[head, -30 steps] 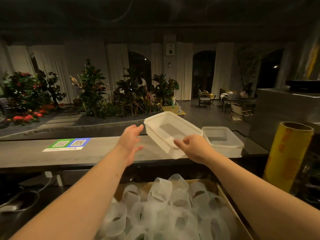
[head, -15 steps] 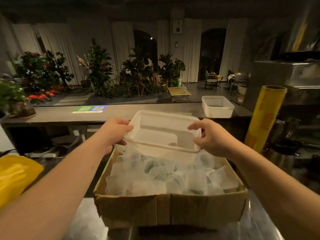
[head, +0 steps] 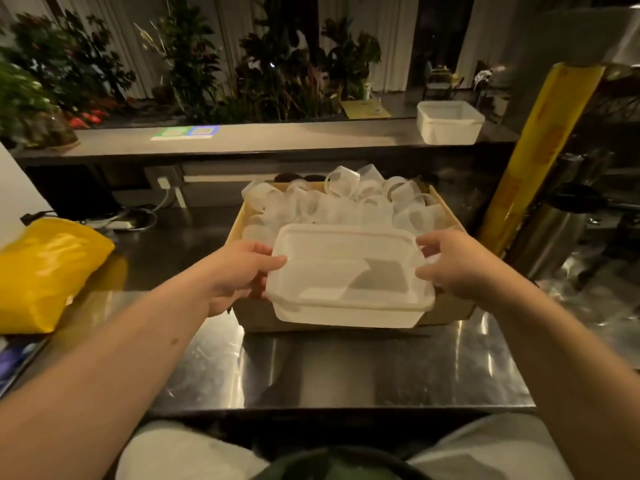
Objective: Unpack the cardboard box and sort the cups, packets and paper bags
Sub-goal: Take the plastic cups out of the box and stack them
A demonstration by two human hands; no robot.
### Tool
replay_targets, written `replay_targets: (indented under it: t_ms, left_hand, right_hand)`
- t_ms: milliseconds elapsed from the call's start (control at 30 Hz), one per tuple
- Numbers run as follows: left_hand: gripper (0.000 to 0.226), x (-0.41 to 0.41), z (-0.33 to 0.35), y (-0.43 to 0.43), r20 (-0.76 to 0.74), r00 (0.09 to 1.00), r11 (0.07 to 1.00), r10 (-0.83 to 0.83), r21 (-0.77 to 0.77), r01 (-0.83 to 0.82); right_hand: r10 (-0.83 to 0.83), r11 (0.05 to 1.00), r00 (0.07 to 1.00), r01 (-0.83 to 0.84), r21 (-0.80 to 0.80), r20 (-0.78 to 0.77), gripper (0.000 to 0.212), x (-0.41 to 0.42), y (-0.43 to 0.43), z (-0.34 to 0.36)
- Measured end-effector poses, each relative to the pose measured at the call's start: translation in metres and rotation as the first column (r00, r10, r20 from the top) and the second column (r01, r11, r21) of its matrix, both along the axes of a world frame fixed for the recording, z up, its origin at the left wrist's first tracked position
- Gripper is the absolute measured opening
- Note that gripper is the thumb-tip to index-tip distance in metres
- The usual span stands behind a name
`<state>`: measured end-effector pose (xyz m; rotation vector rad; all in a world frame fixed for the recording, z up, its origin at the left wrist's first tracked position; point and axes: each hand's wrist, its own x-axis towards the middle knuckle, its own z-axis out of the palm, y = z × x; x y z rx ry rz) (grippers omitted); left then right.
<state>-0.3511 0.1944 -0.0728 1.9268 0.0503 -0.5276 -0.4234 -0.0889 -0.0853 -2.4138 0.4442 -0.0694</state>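
I hold an empty white plastic tub [head: 349,278] with both hands over the near edge of an open cardboard box [head: 256,317]. My left hand [head: 239,271] grips the tub's left rim and my right hand [head: 453,261] grips its right rim, fingers curled over the edge. The box stands on a steel counter [head: 346,368] and is heaped with several clear plastic cups [head: 346,199]. No packets or paper bags show in the box from here.
A second white tub [head: 448,121] sits on the raised ledge at the back right. A yellow bag [head: 45,268] lies on the counter at the left. A tall yellow roll [head: 540,150] stands right of the box, beside steel pots. Plants line the far side.
The tub came off the raised ledge and moved toward me, down over the box's near edge. My left hand, open a second ago, now grips its rim. My view tilted downward.
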Motion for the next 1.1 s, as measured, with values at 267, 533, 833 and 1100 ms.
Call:
replay_targets:
  t_ms: [267, 533, 833, 1100]
  left_hand:
    - [0.02, -0.03, -0.042, 0.007, -0.164, 0.983, 0.984, -0.077, 0.148, 0.102]
    - [0.034, -0.023, -0.109, -0.004, -0.331, 0.94, 0.964, -0.079, 0.214, 0.157]
    - [0.049, 0.009, -0.168, -0.029, -0.506, 0.863, 0.968, -0.016, 0.209, 0.14]
    - [0.063, 0.032, -0.2, -0.026, -0.588, 0.808, 0.96, -0.049, 0.195, 0.2]
  right_hand:
    - [0.036, 0.984, 0.993, -0.016, 0.176, -0.109, 0.034, -0.038, 0.002, -0.045]
    - [0.054, 0.974, 0.944, 0.022, 0.226, -0.326, 0.025, -0.03, 0.001, -0.102]
    - [0.031, 0.962, 0.865, 0.111, 0.251, -0.501, 0.021, 0.0, 0.004, -0.163]
    - [0.031, 0.944, 0.852, 0.146, 0.295, -0.522, 0.037, 0.008, -0.005, -0.181]
